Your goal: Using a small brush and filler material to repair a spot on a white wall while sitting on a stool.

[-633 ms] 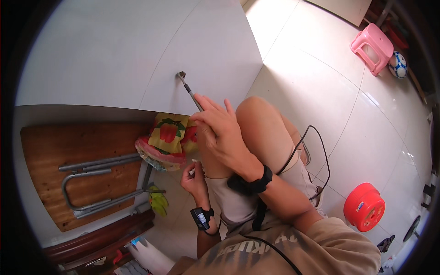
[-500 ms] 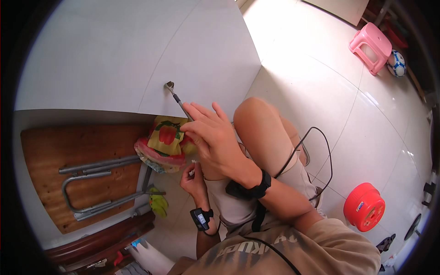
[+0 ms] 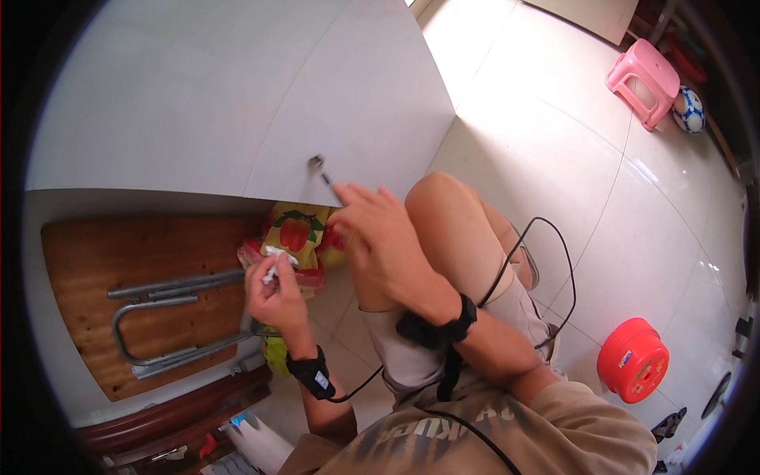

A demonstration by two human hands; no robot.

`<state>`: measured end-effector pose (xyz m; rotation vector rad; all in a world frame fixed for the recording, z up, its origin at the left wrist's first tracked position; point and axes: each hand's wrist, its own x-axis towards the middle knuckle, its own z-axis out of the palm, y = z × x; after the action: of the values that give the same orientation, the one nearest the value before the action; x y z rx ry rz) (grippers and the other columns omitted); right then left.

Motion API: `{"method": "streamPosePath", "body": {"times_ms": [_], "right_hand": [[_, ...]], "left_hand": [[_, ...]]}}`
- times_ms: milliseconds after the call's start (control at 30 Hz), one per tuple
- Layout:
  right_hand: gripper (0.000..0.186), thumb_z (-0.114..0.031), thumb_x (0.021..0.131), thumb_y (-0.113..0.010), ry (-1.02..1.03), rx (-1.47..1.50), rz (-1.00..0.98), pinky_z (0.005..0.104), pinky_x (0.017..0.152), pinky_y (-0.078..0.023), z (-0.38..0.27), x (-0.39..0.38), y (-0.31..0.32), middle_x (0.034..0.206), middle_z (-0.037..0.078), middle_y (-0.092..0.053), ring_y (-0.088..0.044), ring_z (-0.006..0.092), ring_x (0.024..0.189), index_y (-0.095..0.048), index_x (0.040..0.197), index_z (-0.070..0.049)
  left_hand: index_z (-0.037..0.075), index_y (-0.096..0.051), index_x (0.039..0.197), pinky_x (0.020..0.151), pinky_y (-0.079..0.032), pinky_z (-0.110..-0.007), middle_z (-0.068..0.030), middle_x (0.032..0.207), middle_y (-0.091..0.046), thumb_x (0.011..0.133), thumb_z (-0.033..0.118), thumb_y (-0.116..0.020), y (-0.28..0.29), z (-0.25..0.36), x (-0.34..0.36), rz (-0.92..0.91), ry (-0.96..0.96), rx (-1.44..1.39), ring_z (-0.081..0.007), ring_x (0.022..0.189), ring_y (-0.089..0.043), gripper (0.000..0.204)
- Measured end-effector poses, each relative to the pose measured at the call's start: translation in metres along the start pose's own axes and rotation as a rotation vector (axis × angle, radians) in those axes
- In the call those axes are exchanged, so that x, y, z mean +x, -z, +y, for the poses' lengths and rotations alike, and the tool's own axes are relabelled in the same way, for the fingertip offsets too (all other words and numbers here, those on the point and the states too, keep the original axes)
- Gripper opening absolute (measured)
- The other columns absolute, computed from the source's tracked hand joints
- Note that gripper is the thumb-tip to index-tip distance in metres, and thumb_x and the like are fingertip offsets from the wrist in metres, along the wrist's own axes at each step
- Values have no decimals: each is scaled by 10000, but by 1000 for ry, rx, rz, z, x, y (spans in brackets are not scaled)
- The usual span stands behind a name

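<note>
My right hand [image 3: 380, 237] is closed on the slim grey handle of a tool [image 3: 324, 179], whose small metal head is at the white panel [image 3: 158, 103], near its lower edge; whether it touches is not clear. My left hand [image 3: 275, 301] pinches a crumpled white piece [image 3: 279, 257], perhaps paper or cloth, below the panel's edge. Behind that hand is a yellow and red printed bag [image 3: 294, 222]. To its left a wooden folding tabletop [image 3: 95, 253] with grey metal legs stands under the panel.
My bent knee [image 3: 443, 198] is beside my right hand, with a black cable [image 3: 566, 253] looping out. A red round stool [image 3: 633, 356] is at the lower right. A pink stool [image 3: 645, 71] and a ball [image 3: 689, 111] are at the upper right. A green item [image 3: 275, 356] lies under the tabletop.
My left hand has risen and moved left with the white piece, now in front of the bag. The tool's head first moved down and left, then back to the right, along with my right hand.
</note>
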<state>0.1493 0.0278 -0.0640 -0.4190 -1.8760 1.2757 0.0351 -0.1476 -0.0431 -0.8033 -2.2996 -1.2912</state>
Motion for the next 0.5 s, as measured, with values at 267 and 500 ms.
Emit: {"method": "streamPosePath", "body": {"times_ms": [267, 500], "right_hand": [[176, 36, 856, -679, 5, 104, 94, 468, 975, -476, 14, 2, 0, 1354, 223, -646, -624, 398, 1112, -664, 1024, -18], [129, -19, 862, -678, 16, 186, 108, 472, 968, -477, 14, 4, -2, 1289, 214, -676, -635, 388, 1136, -675, 991, -25]], "left_hand": [[-65, -738, 957, 559, -541, -248, -71, 894, -695, 865, -43, -798, -33, 54, 68, 3, -324, 72, -108, 730, -658, 111], [6, -745, 963, 578, -518, -344, -111, 841, -656, 853, 6, -784, -58, 57, 95, -352, -418, 332, -244, 653, -655, 117]]}}
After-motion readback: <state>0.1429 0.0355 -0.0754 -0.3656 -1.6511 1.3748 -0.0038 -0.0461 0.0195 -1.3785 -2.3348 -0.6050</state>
